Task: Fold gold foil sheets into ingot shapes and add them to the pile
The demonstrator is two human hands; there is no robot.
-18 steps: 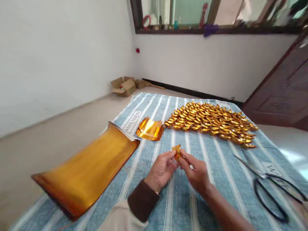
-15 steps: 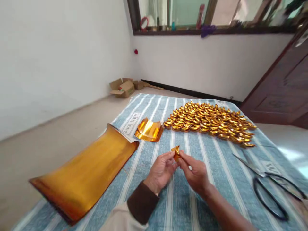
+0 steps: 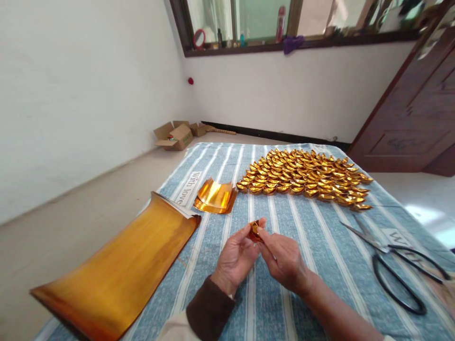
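Between my two hands is a small folded piece of gold foil paper (image 3: 254, 231), held over the front middle of the cloth. My left hand (image 3: 237, 255) grips it from the left, thumb and fingers closed on its edge. My right hand (image 3: 284, 258) pinches it from the right, with a fingertip pressed on the fold; the fingers partly cover the piece. Beyond them lies a small stack of cut gold foil sheets (image 3: 215, 195), curling at the edges. Many folded gold paper ingots (image 3: 302, 175) stand in close rows to the right of the stack.
A large gold foil sheet stack (image 3: 121, 265) lies at the left. Black-handled scissors (image 3: 386, 251) rest at the right, blades pointing away from me. A blue striped cloth (image 3: 227, 156) covers the table. An open cardboard box (image 3: 174, 136) sits on the floor behind.
My right fingers have shifted onto the middle of the gold paper, pressing its fold, and the piece has turned a little. The whole view has swung slightly to the right.
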